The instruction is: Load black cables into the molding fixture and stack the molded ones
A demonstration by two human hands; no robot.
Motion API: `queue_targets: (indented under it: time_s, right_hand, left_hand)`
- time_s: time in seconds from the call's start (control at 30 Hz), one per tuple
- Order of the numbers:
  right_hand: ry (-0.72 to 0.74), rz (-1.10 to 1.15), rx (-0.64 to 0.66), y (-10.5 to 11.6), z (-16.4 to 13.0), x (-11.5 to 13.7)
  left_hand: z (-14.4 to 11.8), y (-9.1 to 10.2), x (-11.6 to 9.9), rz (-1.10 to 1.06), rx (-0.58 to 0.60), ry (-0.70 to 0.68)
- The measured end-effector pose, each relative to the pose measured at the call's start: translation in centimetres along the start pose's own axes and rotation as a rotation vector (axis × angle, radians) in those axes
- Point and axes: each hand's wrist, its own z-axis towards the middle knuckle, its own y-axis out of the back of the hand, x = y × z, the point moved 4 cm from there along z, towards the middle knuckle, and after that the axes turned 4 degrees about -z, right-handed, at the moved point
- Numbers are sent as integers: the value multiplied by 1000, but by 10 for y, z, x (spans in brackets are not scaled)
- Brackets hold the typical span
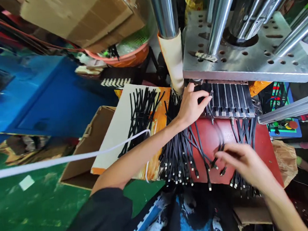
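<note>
At the left end of a metal fixture (232, 99) with several dark slots, my left hand (192, 105) pinches the connector end of a black USB cable (211, 95) between thumb and index finger. Lower and to the right, my right hand (245, 159) is blurred by motion, its fingers closed around a blurred stretch of black cable above the red board (206, 132). A dense bundle of black cables (177, 153) lies under my left forearm, connector ends toward me. More cables (245, 132) hang from the fixture's front, partly behind my right hand.
A thick steel press plate (246, 60) with shiny columns stands over the fixture. Another cable bundle (142, 109) lies on a white board (122, 118) at left. A white cord (66, 159) crosses my left arm. At right are a button panel (284, 125) and a metal bar (291, 110).
</note>
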Motion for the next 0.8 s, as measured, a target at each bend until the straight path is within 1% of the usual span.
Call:
queue_targets:
  time_s: [0.07,0.1,0.13,0.2,0.23,0.27,0.3,0.37,0.4,0.43,0.5,0.57,0.6,0.67,0.8]
  right_hand:
    - [117,-97,-140,45,31,17]
    - [165,-106,-183,63,50,24]
    - [198,-100,-211,76,70,30]
    - [231,-85,-213,90,108,36]
    - [238,-83,-200,93,125,38]
    - [245,-85,-183,93,138,38]
    - [250,-93,-169,92,149,38]
    - [253,-121,-152,88,162,36]
    - [253,-142,-157,87,166,35]
    - [254,-169,-177,87,167,34]
    - [261,-215,-241,88,168,34]
    - [275,-228,-296,90,167,34]
    - [280,-218,-301,91,167,34]
    - [281,-170,-267,92,167,33]
    - [292,-103,-217,94,167,31]
  left_hand:
    - [17,-11,17,28,-2,28]
    - [22,-14,22,37,-13,35]
    - [24,-15,25,46,-37,37]
    - [18,-8,24,70,-90,10]
    - [11,-3,21,74,-83,-37]
    - [2,1,16,73,-40,-112]
    - [-7,5,10,71,37,-212]
    - [-27,10,-1,79,242,-436]
    - [-35,12,-3,99,328,-526]
    - [-40,13,-5,135,386,-587]
    - [-42,11,-5,229,438,-633]
    - [-39,7,-5,311,461,-629]
    - [-38,5,-7,343,470,-624]
    - [-37,1,-12,415,478,-608]
    - [-43,-3,-24,552,448,-603]
